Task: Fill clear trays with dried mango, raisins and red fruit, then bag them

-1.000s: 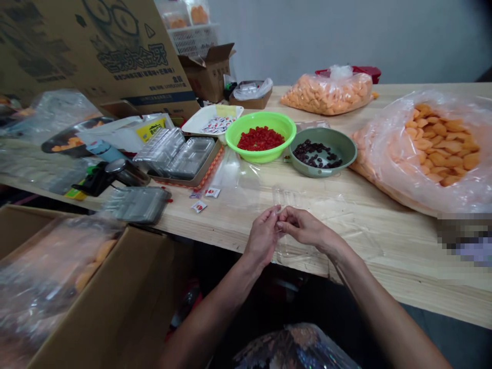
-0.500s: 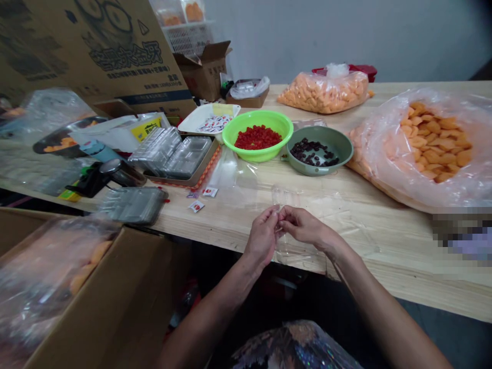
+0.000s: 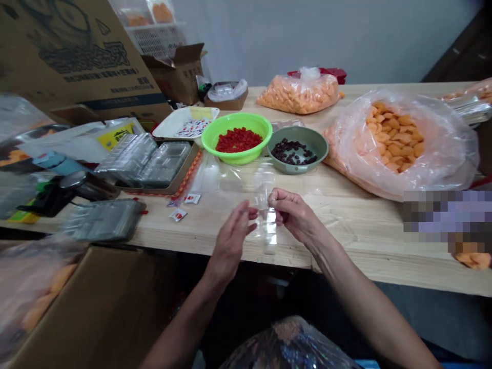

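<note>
My right hand (image 3: pixel 290 211) pinches the edge of a clear plastic piece (image 3: pixel 270 230), which hangs upright over the front of the wooden table. Just left of the plastic is my left hand (image 3: pixel 234 233), its fingers apart and holding nothing. Behind my hands stand a bright green bowl (image 3: pixel 207 141) of red cubes and a grey-green bowl (image 3: pixel 322 154) with dark pieces. Small printed packets (image 3: pixel 178 214) lie to the left of my left hand.
A large open plastic bag of orange pieces (image 3: pixel 442 148) fills the right side. Clear boxes (image 3: pixel 165 161) sit in a tray at the left, beside a dark jar (image 3: pixel 86 184). An open cardboard box (image 3: pixel 92 307) stands at the lower left.
My hands have moved apart; my left hand has opened and shifted left. The clear plastic now shows upright at my right hand. The view has turned rightward.
</note>
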`<state>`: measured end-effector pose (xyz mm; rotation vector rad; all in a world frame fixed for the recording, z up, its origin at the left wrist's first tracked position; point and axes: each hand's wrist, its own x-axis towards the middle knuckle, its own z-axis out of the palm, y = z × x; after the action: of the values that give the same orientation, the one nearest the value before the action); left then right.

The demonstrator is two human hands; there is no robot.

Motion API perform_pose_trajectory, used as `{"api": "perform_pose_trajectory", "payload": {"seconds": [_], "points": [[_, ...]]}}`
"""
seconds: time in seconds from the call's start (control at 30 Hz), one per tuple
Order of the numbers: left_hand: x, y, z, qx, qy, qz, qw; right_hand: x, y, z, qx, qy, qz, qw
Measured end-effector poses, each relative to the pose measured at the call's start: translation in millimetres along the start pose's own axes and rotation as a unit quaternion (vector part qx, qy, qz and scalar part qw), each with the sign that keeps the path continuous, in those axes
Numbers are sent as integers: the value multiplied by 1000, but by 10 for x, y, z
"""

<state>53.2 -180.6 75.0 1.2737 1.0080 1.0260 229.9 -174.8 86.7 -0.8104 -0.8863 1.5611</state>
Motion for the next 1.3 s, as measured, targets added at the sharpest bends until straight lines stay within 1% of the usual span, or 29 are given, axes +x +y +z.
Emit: {"api": "perform_pose_trajectory", "payload": {"seconds": [0.1, 0.17, 0.3, 0.37, 0.57, 0.7, 0.8, 0.87, 0.93, 1.03, 1.07, 1.13, 1.17, 1.2, 1.23, 1.27, 1.3], "points": [[-2, -49, 122, 57, -61, -5, 996, 63, 201, 12, 7, -11, -6, 1000], [32, -94, 160, 85, -82, 2, 993, 72, 299, -2, -10, -19, -9, 1000], [128, -128, 98, 36, -146, -3, 989, 55, 314, -91, -38, -25, -19, 999], [166, -117, 61, 15, -159, -1, 987, 58, 285, -119, -59, -23, -27, 998], [221, -68, 44, 21, -102, -11, 994, 105, 263, -81, -134, -48, -33, 989], [233, -25, 13, -11, -120, -48, 992, 131, 254, -112, -162, -39, -35, 985], [239, 20, -11, 2, -101, -57, 993, 127, 227, -125, -172, -41, -28, 984], [249, 60, -44, 10, -92, -54, 994, 108, 200, -112, -156, -51, -18, 986], [268, 117, -122, 15, -82, -52, 995, 84, 171, -105, -108, -60, -4, 992], [282, 246, -340, 25, -55, -58, 996, 63, 152, -180, -18, -64, 20, 998], [271, 299, -427, 31, -37, -56, 997, 61, 160, -238, 7, -62, 27, 998], [212, 401, -571, 81, 31, -23, 996, 52, 202, -395, 40, -54, 51, 996], [165, 435, -609, 133, 74, 9, 988, 40, 233, -485, 43, -49, 72, 995], [111, 447, -616, 201, 112, 48, 972, 21, 266, -574, 34, -41, 99, 994], [53, 430, -589, 276, 136, 84, 948, -8, 297, -658, 9, -29, 128, 991], [-1, 382, -531, 350, 143, 109, 919, -46, 321, -731, -40, -8, 151, 988], [-48, 302, -448, 416, 132, 117, 892, -91, 334, -793, -118, 19, 160, 980]]}}
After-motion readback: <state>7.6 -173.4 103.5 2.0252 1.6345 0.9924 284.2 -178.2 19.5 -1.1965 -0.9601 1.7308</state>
